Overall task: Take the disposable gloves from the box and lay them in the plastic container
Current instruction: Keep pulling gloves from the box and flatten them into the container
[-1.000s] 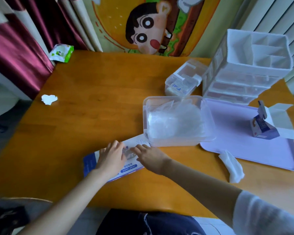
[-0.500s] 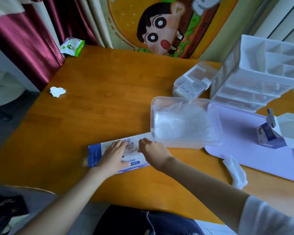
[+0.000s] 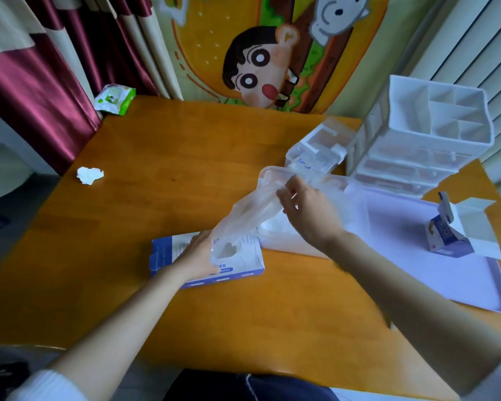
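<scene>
A flat blue-and-white glove box (image 3: 243, 263) lies on the wooden table near me. My left hand (image 3: 195, 257) presses flat on its top beside the opening. My right hand (image 3: 308, 211) pinches a clear disposable glove (image 3: 249, 215), which stretches from the box opening up toward the clear plastic container (image 3: 356, 209). The container sits just behind the box and holds more clear gloves; my right hand hides much of it.
A lilac tray (image 3: 460, 285) at the right carries a small open purple carton (image 3: 449, 237). Behind stand a white drawer organiser (image 3: 428, 146) and a small clear case (image 3: 315, 151). A crumpled tissue (image 3: 89, 175) and a green wipes pack (image 3: 115, 98) lie at the left.
My right hand has lifted away from the box opening toward the container, drawing a glove out with it. My left hand stays on the box.
</scene>
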Action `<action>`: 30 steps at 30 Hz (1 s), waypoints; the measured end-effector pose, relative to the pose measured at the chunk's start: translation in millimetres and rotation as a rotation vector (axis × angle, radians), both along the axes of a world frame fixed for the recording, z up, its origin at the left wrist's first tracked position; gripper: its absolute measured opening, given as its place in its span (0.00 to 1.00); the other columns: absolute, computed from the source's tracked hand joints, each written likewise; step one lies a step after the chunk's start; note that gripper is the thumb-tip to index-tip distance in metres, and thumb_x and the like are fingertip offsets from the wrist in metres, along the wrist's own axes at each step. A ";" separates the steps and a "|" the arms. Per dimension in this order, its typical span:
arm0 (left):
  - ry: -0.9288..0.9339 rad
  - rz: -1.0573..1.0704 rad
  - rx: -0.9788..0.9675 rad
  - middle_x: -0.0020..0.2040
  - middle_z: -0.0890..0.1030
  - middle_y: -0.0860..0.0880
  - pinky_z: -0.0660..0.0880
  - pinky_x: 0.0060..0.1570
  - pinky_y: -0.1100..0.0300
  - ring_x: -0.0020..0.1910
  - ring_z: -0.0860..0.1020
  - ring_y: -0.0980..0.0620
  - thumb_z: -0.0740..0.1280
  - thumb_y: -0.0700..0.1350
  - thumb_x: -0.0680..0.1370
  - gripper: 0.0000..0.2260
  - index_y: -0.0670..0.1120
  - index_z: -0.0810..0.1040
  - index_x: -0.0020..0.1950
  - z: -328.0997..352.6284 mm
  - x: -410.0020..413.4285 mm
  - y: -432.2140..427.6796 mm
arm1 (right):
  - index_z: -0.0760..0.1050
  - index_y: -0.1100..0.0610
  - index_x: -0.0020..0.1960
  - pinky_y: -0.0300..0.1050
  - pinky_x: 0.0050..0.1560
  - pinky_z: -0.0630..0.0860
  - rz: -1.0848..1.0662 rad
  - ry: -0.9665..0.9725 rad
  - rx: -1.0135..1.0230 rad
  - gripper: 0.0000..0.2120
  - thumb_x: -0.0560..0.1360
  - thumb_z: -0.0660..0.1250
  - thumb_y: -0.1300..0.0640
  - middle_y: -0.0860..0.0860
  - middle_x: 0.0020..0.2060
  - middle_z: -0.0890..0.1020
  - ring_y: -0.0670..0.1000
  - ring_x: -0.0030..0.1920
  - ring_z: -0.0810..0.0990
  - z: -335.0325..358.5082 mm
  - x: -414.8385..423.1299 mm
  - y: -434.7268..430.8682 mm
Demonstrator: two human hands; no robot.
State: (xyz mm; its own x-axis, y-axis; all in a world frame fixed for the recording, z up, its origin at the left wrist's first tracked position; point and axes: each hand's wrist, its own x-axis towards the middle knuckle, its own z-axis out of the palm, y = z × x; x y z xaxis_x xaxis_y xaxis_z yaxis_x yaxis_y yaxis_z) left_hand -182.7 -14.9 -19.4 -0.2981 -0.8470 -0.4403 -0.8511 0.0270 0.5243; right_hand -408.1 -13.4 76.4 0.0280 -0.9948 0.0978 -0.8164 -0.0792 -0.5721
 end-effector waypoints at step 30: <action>0.745 -0.008 -0.092 0.48 0.80 0.56 0.70 0.49 0.77 0.46 0.77 0.66 0.65 0.35 0.78 0.10 0.45 0.77 0.58 115.3 -89.8 -42.7 | 0.80 0.62 0.45 0.39 0.43 0.73 -0.022 -0.788 0.332 0.11 0.71 0.72 0.53 0.49 0.36 0.81 0.45 0.39 0.79 -9.9 -60.5 8.0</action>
